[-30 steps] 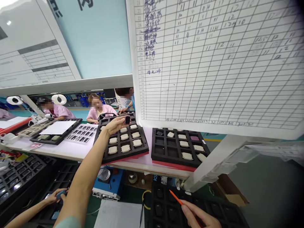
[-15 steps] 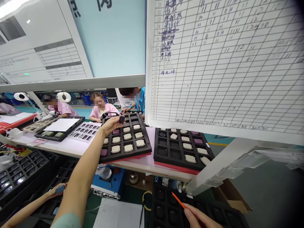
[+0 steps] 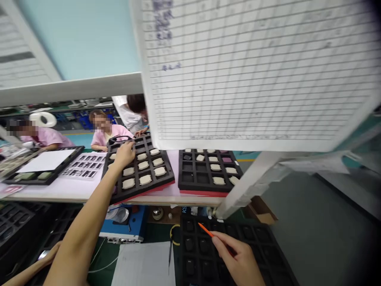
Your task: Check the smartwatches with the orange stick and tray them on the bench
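Left hand (image 3: 125,154) has dropped to the cells of the left black tray (image 3: 163,180) — looks like a set-down to me, but the dark piece is out of sight, probably behind it, and I can't tell whether the curled fingers grip anything. Right hand (image 3: 235,254) pinches an orange stick (image 3: 205,229) above the lower tray (image 3: 197,246).

Just one view here, worn on the person's head, and it's peering forward and down at the table (image 3: 68,191)! Very close to the lens, the sheet (image 3: 253,87) looms above the table, cutting off the scene behind. Under its rail, the sightline runs right across the table to a co-worker (image 3: 117,132) at the far side. The right hand (image 3: 236,254) is close, seen from above, below the table; the left hand (image 3: 125,154) sits farther out, over it.
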